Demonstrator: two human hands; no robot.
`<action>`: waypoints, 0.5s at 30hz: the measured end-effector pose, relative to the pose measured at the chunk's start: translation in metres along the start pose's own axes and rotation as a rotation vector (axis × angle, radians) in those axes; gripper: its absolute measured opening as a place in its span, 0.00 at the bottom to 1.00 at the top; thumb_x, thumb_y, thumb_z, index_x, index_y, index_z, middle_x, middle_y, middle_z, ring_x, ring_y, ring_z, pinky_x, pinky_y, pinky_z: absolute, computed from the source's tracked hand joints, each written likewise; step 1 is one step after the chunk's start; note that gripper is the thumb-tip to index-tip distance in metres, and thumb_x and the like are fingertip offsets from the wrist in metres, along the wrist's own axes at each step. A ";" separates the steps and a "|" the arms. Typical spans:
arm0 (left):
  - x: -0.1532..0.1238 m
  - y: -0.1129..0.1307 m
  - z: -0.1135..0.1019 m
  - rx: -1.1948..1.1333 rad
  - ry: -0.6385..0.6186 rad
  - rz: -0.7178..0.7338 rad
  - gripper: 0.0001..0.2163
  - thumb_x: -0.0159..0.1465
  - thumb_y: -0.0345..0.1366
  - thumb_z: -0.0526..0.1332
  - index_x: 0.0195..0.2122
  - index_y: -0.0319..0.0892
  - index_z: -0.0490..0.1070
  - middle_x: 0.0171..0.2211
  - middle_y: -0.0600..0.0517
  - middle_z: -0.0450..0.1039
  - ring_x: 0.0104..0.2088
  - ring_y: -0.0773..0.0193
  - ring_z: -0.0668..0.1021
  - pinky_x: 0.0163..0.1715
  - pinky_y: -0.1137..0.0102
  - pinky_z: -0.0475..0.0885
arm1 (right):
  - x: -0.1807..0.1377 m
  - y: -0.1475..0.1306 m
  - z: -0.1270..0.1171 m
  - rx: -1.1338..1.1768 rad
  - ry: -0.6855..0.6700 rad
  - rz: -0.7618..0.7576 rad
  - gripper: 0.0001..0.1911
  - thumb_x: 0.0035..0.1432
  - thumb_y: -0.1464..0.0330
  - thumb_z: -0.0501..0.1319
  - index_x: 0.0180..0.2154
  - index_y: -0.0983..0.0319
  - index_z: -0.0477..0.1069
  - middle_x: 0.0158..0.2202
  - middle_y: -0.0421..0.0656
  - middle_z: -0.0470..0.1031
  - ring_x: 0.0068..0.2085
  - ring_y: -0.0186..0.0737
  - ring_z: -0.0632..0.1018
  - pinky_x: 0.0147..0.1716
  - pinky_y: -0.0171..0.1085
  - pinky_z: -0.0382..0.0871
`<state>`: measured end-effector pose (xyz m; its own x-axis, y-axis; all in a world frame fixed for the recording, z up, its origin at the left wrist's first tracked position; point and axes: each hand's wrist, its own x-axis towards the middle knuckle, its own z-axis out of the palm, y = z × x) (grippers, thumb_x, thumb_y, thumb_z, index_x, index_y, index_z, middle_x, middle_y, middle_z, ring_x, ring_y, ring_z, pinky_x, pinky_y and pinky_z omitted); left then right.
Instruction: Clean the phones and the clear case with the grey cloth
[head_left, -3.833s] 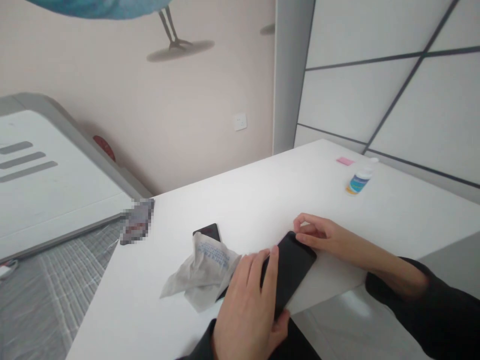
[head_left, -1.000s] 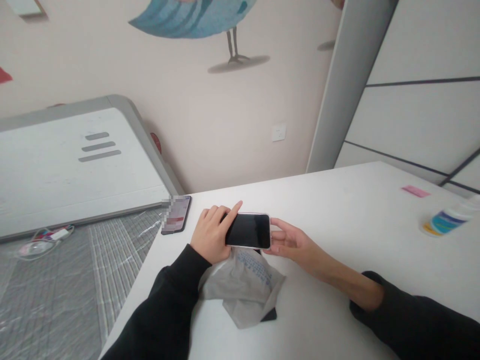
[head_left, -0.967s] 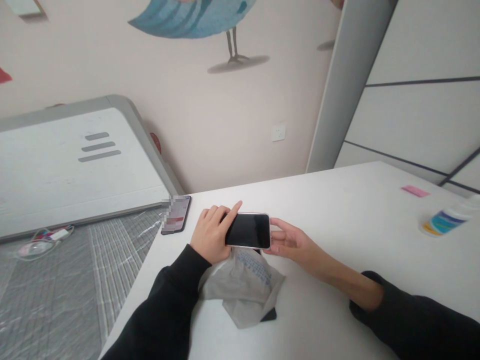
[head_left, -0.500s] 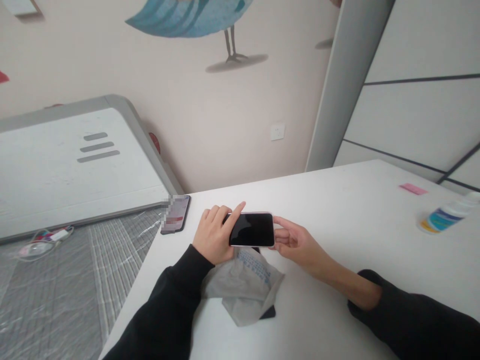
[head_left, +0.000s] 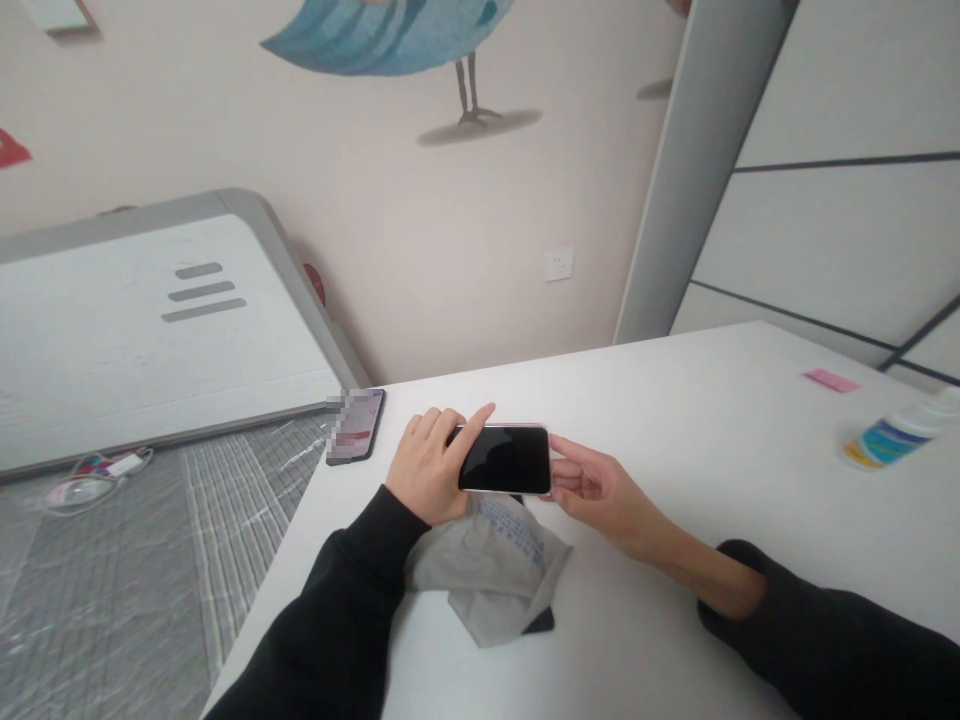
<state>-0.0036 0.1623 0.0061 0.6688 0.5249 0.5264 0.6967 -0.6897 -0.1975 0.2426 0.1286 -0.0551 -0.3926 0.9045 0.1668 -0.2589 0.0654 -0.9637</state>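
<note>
**Two hands hold a dark-screened phone above a grey cloth**

The phone (head_left: 505, 459) lies lengthwise between both hands, screen up and black, held just above the white table (head_left: 675, 420); the left hand (head_left: 429, 466) grips its left end, fingers curled over the edge and the forefinger stretched along the top rim; the right hand (head_left: 592, 485) pinches the right end between thumb and fingertips; both sleeves are black. Directly below the phone a crumpled grey cloth (head_left: 491, 560) with blue printing rests on the table, touching the left wrist; a dark flat thing (head_left: 541, 621) peeps out from under the cloth's near corner, too hidden to identify. A second phone (head_left: 358, 426) with a lit screen lies near the table's left corner, apart from the left hand. Far to the right, well apart from the hands, a small bottle (head_left: 892, 440) lies on its side, and beyond it a pink slip (head_left: 829, 380) lies flat.
</note>
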 end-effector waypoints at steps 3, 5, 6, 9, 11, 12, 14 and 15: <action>-0.001 0.001 0.001 -0.042 0.004 -0.009 0.36 0.55 0.32 0.60 0.67 0.36 0.62 0.38 0.43 0.69 0.38 0.50 0.70 0.36 0.58 0.65 | 0.000 -0.003 0.001 -0.047 -0.015 -0.010 0.33 0.59 0.61 0.68 0.64 0.60 0.67 0.47 0.50 0.83 0.48 0.47 0.84 0.47 0.45 0.78; -0.001 0.003 0.003 -0.153 0.009 -0.028 0.38 0.53 0.32 0.61 0.68 0.36 0.60 0.39 0.44 0.68 0.38 0.51 0.70 0.37 0.59 0.66 | 0.001 -0.007 0.001 -0.104 0.006 -0.046 0.31 0.58 0.63 0.68 0.62 0.59 0.69 0.44 0.48 0.83 0.44 0.45 0.84 0.44 0.43 0.79; 0.000 0.005 0.004 -0.209 0.018 -0.038 0.39 0.52 0.32 0.61 0.68 0.36 0.59 0.39 0.44 0.68 0.38 0.52 0.71 0.37 0.59 0.67 | 0.001 -0.009 0.002 -0.136 0.022 -0.069 0.30 0.58 0.65 0.67 0.61 0.59 0.70 0.42 0.46 0.83 0.42 0.44 0.83 0.43 0.43 0.79; 0.001 0.008 0.005 -0.284 0.041 -0.063 0.39 0.53 0.34 0.62 0.68 0.37 0.57 0.41 0.45 0.68 0.38 0.52 0.70 0.38 0.59 0.68 | 0.001 -0.014 0.001 -0.199 0.046 -0.112 0.27 0.58 0.67 0.66 0.60 0.59 0.72 0.37 0.44 0.81 0.39 0.43 0.82 0.41 0.42 0.78; 0.002 0.009 0.005 -0.300 0.010 -0.074 0.38 0.56 0.37 0.62 0.69 0.39 0.57 0.41 0.45 0.68 0.39 0.52 0.71 0.39 0.58 0.69 | 0.001 -0.014 0.001 -0.181 0.040 -0.104 0.29 0.58 0.68 0.65 0.61 0.59 0.70 0.37 0.44 0.81 0.39 0.43 0.82 0.41 0.42 0.78; 0.002 0.008 0.004 -0.324 -0.024 -0.081 0.38 0.57 0.38 0.62 0.69 0.39 0.57 0.41 0.44 0.68 0.39 0.51 0.71 0.39 0.58 0.69 | 0.001 -0.013 0.001 -0.162 0.033 -0.092 0.29 0.58 0.68 0.65 0.62 0.59 0.69 0.39 0.44 0.81 0.39 0.43 0.82 0.41 0.42 0.78; 0.001 0.006 0.004 -0.376 -0.103 -0.092 0.38 0.58 0.38 0.62 0.70 0.39 0.55 0.42 0.44 0.68 0.40 0.51 0.72 0.41 0.58 0.70 | 0.000 -0.009 0.001 -0.127 0.025 -0.083 0.30 0.57 0.69 0.65 0.62 0.58 0.69 0.40 0.44 0.82 0.39 0.42 0.82 0.42 0.43 0.78; 0.001 0.005 0.004 -0.397 -0.141 -0.097 0.38 0.59 0.38 0.62 0.71 0.38 0.54 0.42 0.44 0.69 0.41 0.50 0.72 0.42 0.57 0.70 | 0.000 -0.007 0.001 -0.117 0.026 -0.088 0.29 0.57 0.68 0.66 0.61 0.58 0.70 0.41 0.45 0.82 0.40 0.43 0.82 0.43 0.44 0.78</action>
<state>0.0013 0.1616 0.0023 0.6534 0.6408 0.4031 0.6226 -0.7578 0.1953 0.2434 0.1277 -0.0478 -0.3492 0.9036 0.2481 -0.1864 0.1925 -0.9634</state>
